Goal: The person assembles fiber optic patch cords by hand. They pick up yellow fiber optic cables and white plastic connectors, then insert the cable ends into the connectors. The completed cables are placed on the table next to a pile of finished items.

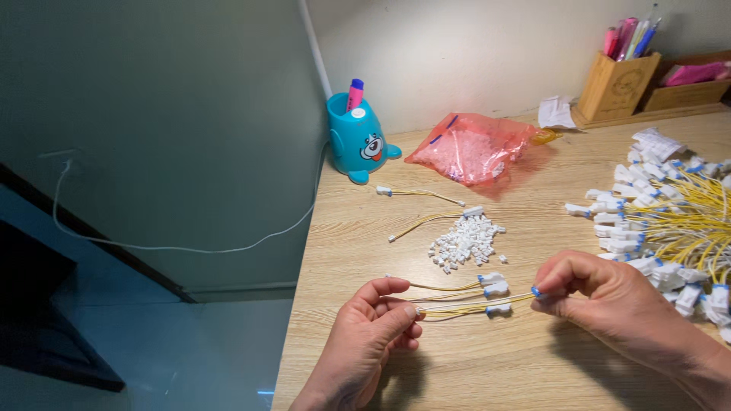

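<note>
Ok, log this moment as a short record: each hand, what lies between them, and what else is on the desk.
left hand: pinches one end of a bunch of thin yellow wires
right hand: pinches the other end, at a blue tip
white connectors: several, on the wires between the hands
loose white pieces: small heap beyond the wires
finished bundle: big pile of yellow wires with white connectors, far right
pink bag: lying towards the wall
blue pen pot: desk corner
wooden desk: bears all of it

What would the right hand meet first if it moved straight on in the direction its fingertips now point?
The right hand points left along the yellow wires it pinches. It would probably first meet the white connectors on those wires, then the left hand.
</note>
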